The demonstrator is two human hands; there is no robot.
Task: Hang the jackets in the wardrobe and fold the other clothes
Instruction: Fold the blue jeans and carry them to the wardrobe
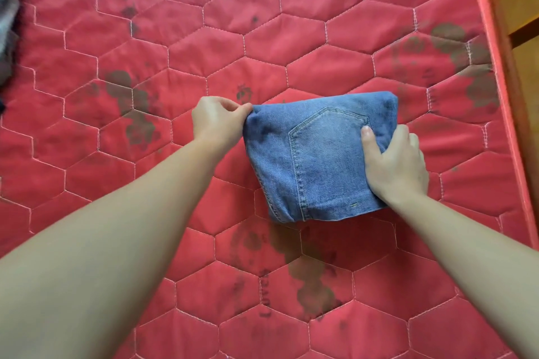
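From my feed the folded jeans (pixel 318 157) sit as a compact blue bundle on the red quilted mattress (pixel 175 38), over toward its right edge, back pocket facing up. The left hand (pixel 217 122) pinches the bundle's far left corner, fingers clamped on the denim. The right hand (pixel 393 163) grips the right side, thumb on top by the pocket, fingers curled round the edge. Some grey clothes (pixel 8 9) are bunched at the mattress's far left edge, blurry.
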